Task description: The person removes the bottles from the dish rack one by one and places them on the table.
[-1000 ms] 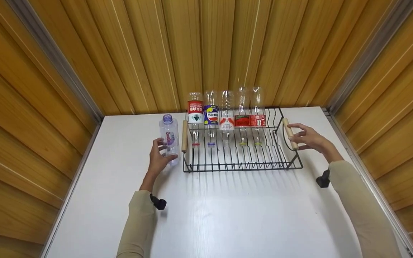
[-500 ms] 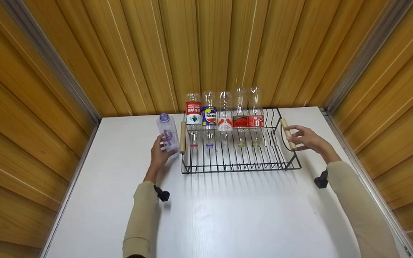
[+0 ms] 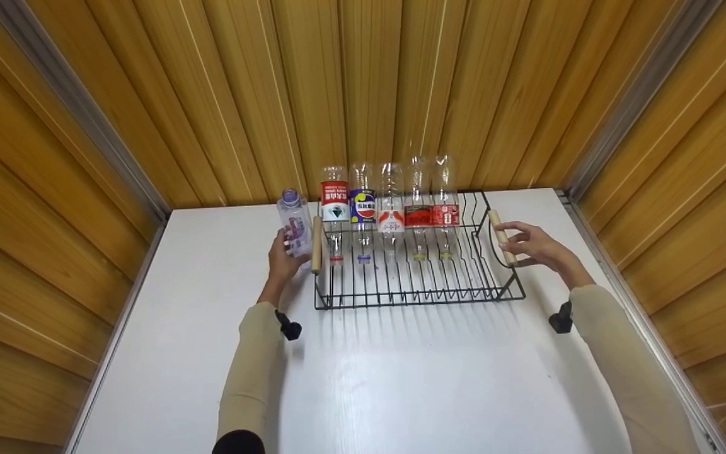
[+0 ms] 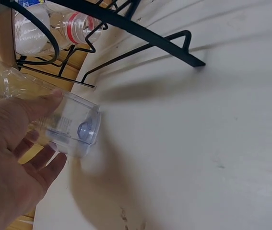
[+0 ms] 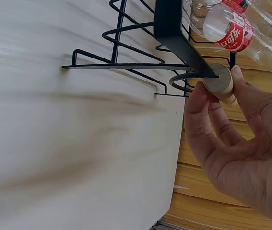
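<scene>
My left hand (image 3: 286, 257) grips a clear, purple-tinted plastic bottle (image 3: 295, 221) just left of the rack, its neck pointing up. In the left wrist view the thumb and fingers wrap the lower part of the bottle (image 4: 80, 124), and its base hangs over the white tabletop with a shadow beneath. My right hand (image 3: 536, 244) pinches the wooden handle (image 3: 501, 236) on the rack's right end between thumb and fingers. The black wire rack (image 3: 420, 293) carries several empty bottles, caps down, in a row, among them a red-and-white labelled bottle (image 3: 335, 202).
A second wooden handle (image 3: 317, 244) is on the rack's left end, close beside the held bottle. The white table (image 3: 426, 384) extends toward me in front of the rack. Wood-patterned walls (image 3: 369, 82) enclose the back and both sides.
My left hand has closed its fingers around the purple-tinted bottle and raised it, moving it slightly away from me. The right hand stays at the rack's handle.
</scene>
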Tool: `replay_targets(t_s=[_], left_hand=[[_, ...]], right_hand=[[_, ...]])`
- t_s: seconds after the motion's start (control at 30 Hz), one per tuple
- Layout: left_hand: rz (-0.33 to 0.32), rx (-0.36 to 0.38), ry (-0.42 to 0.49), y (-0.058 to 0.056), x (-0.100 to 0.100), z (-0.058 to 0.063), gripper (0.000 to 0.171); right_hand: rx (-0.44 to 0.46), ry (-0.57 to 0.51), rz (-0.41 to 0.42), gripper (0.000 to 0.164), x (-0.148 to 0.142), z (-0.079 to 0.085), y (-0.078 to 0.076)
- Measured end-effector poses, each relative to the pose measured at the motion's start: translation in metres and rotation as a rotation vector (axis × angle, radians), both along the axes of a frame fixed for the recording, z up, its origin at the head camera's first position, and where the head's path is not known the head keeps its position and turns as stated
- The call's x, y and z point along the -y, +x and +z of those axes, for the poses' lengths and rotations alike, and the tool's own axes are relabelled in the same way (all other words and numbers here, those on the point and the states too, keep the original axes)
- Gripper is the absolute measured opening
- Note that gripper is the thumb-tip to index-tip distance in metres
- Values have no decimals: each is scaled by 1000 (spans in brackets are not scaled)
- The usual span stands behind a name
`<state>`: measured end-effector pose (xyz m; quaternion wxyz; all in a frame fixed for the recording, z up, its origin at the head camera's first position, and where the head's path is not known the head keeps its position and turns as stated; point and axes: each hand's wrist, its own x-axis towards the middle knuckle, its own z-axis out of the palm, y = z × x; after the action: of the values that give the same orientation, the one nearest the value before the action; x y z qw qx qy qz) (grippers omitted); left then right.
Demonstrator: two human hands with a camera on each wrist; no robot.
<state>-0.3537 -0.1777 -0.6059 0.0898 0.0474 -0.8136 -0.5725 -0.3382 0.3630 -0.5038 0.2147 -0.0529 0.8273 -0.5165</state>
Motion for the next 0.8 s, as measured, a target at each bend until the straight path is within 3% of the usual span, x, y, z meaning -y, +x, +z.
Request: replay_targets(t_s=[0.2, 0.4, 0.57, 0.8], left_hand=[[5, 1, -8, -6, -7, 2, 78], [-19, 8, -14, -4, -7, 2, 81], [-24, -32, -25, 6, 9, 7, 82], [-6, 3, -25, 29, 30, 13, 56]], right_hand=[[24, -21, 0, 57, 2, 16, 10], [51, -35, -17, 57, 7, 30, 17], [27, -26, -46, 55, 9, 19, 9], [20, -44, -53, 58, 4, -2, 8]])
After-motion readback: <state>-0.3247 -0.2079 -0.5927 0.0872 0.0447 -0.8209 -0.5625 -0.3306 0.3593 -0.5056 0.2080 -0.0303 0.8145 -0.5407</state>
